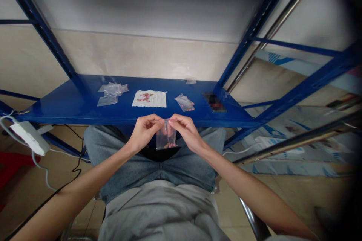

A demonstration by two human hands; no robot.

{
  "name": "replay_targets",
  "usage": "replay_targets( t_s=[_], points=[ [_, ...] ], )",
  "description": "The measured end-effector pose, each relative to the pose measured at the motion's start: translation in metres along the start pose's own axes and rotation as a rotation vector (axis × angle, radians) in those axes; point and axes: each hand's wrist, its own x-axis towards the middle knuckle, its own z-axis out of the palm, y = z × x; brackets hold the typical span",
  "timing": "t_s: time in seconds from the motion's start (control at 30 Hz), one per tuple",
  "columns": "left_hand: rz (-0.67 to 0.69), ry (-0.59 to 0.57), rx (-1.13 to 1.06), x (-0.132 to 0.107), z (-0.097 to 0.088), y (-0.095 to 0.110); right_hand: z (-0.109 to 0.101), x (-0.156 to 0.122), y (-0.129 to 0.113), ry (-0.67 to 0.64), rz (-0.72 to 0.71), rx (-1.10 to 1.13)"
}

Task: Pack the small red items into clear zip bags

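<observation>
head view: i see the left grip (pixel 145 130) and the right grip (pixel 185 130) both closed on the top edge of a small clear bag (pixel 166 137), one at each corner. the bag hangs upright between them, over the lap, just in front of the blue shelf (pixel 70 105), with pink pieces (pixel 171 145) at its bottom. on the shelf lie a white sheet (pixel 149 98), empty clear bags (pixel 111 92) to its left and filled bags (pixel 185 102) to its right.

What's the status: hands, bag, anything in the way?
Left hand, right hand: both pinching small clear bag at its top edge. Pink pieces at bag's bottom. Nothing in the way; blue shelf lies beyond.
</observation>
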Motion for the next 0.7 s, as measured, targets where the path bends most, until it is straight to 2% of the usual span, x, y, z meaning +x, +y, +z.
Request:
replay_targets(
  t_s=[0.23,0.47,0.7],
  points=[
    [-0.02,-0.058,-0.031,-0.0003,-0.0017,-0.0001,0.0003,-0.002,-0.004,0.01,-0.01,-0.019],
    [0.006,-0.147,0.0,-0.001,-0.0042,0.0029,0.0018,-0.006,-0.0076,-0.088,0.047,-0.011],
    [0.027,-0.124,0.06,0.0022,-0.0089,-0.0013,-0.002,-0.0011,-0.004,-0.121,0.026,-0.041]
  ],
)
